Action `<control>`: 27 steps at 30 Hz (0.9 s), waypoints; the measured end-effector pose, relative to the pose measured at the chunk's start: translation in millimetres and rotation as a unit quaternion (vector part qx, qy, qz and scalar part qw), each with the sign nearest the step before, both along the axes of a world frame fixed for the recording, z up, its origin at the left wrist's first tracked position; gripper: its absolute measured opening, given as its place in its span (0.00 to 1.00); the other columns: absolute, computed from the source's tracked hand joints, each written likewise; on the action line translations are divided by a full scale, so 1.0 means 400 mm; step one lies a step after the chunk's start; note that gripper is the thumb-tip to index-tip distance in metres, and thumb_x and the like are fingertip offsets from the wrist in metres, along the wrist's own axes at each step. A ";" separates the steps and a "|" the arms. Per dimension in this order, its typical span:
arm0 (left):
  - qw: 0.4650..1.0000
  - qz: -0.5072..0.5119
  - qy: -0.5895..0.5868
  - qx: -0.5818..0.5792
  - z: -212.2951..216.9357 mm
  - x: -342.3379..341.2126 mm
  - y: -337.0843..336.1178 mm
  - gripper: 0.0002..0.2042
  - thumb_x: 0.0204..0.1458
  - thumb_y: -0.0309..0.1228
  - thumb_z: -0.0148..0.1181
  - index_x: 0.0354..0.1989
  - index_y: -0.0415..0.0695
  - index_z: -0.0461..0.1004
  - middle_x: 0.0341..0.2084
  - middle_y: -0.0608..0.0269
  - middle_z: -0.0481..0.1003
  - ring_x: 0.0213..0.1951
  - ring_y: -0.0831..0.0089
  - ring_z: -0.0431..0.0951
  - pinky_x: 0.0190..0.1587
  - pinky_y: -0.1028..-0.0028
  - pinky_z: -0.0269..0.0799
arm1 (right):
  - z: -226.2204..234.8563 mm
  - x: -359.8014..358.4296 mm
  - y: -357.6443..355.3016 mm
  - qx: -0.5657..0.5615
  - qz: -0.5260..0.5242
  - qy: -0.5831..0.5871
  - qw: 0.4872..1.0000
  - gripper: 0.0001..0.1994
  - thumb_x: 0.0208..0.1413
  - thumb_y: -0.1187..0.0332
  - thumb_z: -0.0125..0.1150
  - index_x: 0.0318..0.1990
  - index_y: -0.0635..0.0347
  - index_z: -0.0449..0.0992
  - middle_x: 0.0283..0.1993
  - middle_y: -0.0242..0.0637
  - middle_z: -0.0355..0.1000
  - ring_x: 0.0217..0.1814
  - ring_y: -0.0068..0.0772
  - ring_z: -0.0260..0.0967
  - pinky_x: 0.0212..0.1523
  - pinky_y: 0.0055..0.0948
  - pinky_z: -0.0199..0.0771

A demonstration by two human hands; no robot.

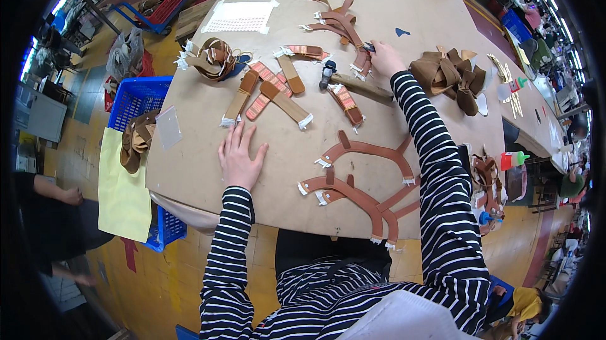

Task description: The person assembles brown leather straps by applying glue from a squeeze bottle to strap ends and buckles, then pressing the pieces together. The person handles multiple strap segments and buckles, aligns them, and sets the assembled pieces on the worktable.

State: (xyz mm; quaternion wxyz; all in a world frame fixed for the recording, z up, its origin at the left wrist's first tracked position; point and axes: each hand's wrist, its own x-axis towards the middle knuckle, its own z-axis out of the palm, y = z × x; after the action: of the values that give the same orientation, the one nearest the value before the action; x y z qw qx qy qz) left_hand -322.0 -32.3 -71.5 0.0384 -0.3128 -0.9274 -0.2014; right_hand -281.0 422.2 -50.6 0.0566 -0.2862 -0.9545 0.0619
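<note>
While reaching over a broad, tan-topped worktable (278, 204), stretches two striped sleeves (445, 195) up from the lower edge of the frame.
Has a blue plastic crate (130, 103) at left, partly draped with a yellow sheet (124, 179). Shows curved brown straps (368, 147) with white ends at lower centre, and a layered strap bundle (346, 24), also brown, at upper centre. Includes short tan straps (287, 106) left of centre and, just below the bundle, a wooden-handled hammer (363, 85) with dark head toward the left. Rests the left hand (242, 157) palm-down at centre left, fingers spread apart, just below the short tan straps. Holds the right hand (386, 59) beside the bundle's lower end, fingers clamped on a small dark-blue object (368, 47), too small to identify; cannot tell whether touching the bundle.
</note>
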 end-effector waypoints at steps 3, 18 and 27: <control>1.000 -0.002 0.001 0.001 0.001 0.000 0.002 0.24 0.52 0.44 0.60 0.58 0.54 0.69 0.65 0.66 0.60 0.68 0.65 0.55 0.67 0.57 0.46 | 0.010 0.002 -0.005 0.007 0.002 -0.006 1.000 0.18 0.57 0.65 0.51 0.54 0.58 0.70 0.51 0.47 0.71 0.53 0.50 0.71 0.52 0.45 0.72; 1.000 -0.004 0.002 0.001 0.000 -0.001 0.001 0.24 0.52 0.44 0.60 0.58 0.53 0.69 0.65 0.64 0.60 0.68 0.65 0.55 0.67 0.56 0.47 | 0.018 0.003 -0.013 -0.004 -0.005 -0.006 1.000 0.20 0.57 0.66 0.51 0.57 0.59 0.69 0.54 0.48 0.70 0.55 0.49 0.70 0.54 0.44 0.71; 1.000 -0.003 -0.003 0.006 0.004 0.000 0.000 0.24 0.52 0.44 0.60 0.57 0.53 0.69 0.65 0.65 0.61 0.68 0.64 0.55 0.67 0.57 0.46 | 0.008 -0.018 -0.014 -0.017 -0.006 0.003 1.000 0.19 0.58 0.64 0.50 0.56 0.60 0.69 0.52 0.49 0.70 0.54 0.51 0.70 0.53 0.45 0.71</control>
State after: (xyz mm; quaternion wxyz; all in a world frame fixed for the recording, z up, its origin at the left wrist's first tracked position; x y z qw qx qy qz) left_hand -322.2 -32.1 -69.8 0.0373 -0.3144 -0.9254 -0.2082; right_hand -288.0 416.4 -47.5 0.0554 -0.2927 -0.9514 0.0783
